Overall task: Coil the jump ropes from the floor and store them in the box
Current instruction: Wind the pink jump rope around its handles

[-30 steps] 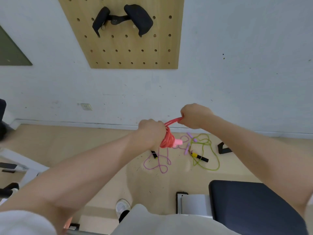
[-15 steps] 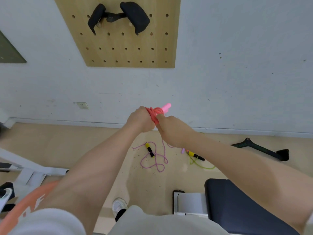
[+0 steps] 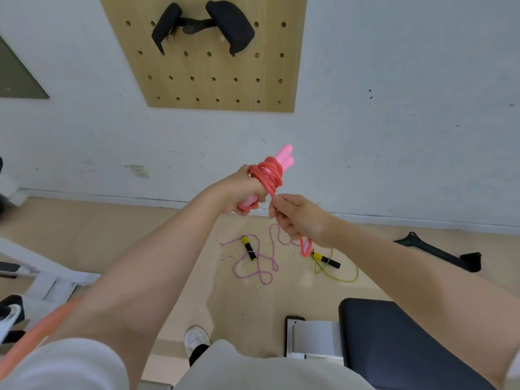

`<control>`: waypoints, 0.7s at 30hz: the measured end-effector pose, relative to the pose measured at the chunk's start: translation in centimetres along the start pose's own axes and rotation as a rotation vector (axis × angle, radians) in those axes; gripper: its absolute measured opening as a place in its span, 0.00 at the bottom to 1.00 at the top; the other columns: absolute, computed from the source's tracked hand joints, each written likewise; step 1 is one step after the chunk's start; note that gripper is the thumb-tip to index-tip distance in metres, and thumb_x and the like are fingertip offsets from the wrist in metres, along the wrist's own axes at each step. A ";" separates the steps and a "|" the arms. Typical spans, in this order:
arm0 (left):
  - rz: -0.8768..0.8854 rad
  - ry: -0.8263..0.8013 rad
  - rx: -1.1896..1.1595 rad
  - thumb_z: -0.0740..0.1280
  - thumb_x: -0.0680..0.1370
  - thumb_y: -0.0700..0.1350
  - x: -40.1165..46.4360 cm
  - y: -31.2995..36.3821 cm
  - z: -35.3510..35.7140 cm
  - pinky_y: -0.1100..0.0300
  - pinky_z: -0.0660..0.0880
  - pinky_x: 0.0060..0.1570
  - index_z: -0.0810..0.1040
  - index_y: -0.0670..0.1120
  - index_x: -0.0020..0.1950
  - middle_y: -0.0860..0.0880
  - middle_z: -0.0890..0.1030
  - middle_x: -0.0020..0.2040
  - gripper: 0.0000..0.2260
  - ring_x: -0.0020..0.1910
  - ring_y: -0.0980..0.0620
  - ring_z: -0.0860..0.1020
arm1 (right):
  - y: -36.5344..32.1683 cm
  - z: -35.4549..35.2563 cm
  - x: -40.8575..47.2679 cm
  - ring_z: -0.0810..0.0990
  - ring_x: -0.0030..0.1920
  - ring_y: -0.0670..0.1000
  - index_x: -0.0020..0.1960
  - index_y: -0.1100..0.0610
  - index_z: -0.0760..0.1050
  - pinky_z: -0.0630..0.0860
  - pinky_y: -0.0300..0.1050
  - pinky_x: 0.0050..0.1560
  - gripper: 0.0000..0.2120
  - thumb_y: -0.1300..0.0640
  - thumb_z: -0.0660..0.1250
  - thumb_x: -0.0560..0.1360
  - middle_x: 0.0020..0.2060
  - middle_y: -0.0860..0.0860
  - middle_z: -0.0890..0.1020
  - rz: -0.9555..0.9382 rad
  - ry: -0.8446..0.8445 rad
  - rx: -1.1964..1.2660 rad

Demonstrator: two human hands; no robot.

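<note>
My left hand [image 3: 245, 190] grips the two pink handles of a red jump rope [image 3: 267, 173], whose cord is wound in several loops around the handles. The handle tips stick up past the coil. Just below and to the right, my right hand [image 3: 298, 218] pinches the rope's loose end, and a short red loop hangs beneath that fist. On the floor lie a purple jump rope [image 3: 260, 266] and a green jump rope [image 3: 337, 273], both uncoiled, each with yellow and black handles. No box is in view.
A dark padded bench [image 3: 394, 342] with a metal frame stands at lower right. Grey equipment legs [image 3: 36, 277] occupy the left. A black bar attachment [image 3: 439, 251] lies by the wall at right. A pegboard [image 3: 208, 54] with a black grip hangs above. My shoe [image 3: 197, 337] is below.
My right hand has come off the bundle and dropped down to the right, drawing the loose end out. The coil and pink handles now stand uncovered above my left hand.
</note>
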State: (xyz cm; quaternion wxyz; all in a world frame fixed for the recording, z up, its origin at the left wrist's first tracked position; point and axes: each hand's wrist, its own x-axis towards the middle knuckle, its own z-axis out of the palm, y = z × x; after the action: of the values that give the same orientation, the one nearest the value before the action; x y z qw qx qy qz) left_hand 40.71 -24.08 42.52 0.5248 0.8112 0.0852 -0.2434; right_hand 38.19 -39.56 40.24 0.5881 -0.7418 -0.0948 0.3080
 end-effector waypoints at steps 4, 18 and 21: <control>0.018 -0.183 -0.167 0.62 0.63 0.38 0.0 -0.9 -0.2 0.61 0.72 0.31 0.76 0.45 0.45 0.44 0.76 0.36 0.12 0.34 0.49 0.74 | -0.7 -1.1 0.4 0.54 0.22 0.45 0.38 0.58 0.74 0.53 0.35 0.22 0.19 0.47 0.56 0.80 0.22 0.45 0.59 0.042 -0.063 -0.025; 0.068 -0.350 -0.850 0.58 0.65 0.36 -2.1 -1.2 1.5 0.45 0.80 0.43 0.78 0.38 0.47 0.40 0.81 0.39 0.14 0.35 0.44 0.81 | -2.7 -1.9 0.8 0.56 0.16 0.43 0.30 0.55 0.67 0.51 0.33 0.21 0.19 0.47 0.63 0.76 0.18 0.48 0.69 0.208 -0.010 0.171; 0.085 -0.391 -0.710 0.70 0.66 0.44 -2.0 -1.8 0.6 0.43 0.77 0.51 0.75 0.40 0.57 0.40 0.82 0.49 0.21 0.45 0.39 0.82 | -2.7 -2.0 0.8 0.54 0.16 0.43 0.21 0.51 0.63 0.50 0.34 0.20 0.26 0.46 0.63 0.76 0.16 0.45 0.61 0.260 -0.022 0.260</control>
State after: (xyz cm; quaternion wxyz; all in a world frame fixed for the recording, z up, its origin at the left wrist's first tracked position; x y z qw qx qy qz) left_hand 38.04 -23.58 41.84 0.7882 0.5207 0.0291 -0.3267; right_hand 40.61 -39.97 42.73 0.6333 -0.6621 0.0359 0.3991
